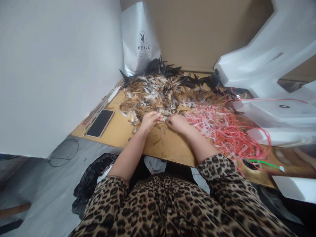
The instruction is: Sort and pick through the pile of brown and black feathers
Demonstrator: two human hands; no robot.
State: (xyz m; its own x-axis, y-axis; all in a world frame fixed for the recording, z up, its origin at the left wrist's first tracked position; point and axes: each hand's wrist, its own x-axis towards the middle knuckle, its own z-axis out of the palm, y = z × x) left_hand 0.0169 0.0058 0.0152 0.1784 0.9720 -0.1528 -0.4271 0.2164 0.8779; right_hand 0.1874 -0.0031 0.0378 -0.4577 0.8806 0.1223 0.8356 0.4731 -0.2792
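Mid-frame, the left hand [149, 121] seemingly pinches some feathers [158, 92] heaped just above; what the right hand [178, 123] beside it holds, I cannot tell.

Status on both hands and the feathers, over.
Left hand and right hand close together, grips unclear. Brown feathers heaped just beyond. Pink strips piled beside right hand.
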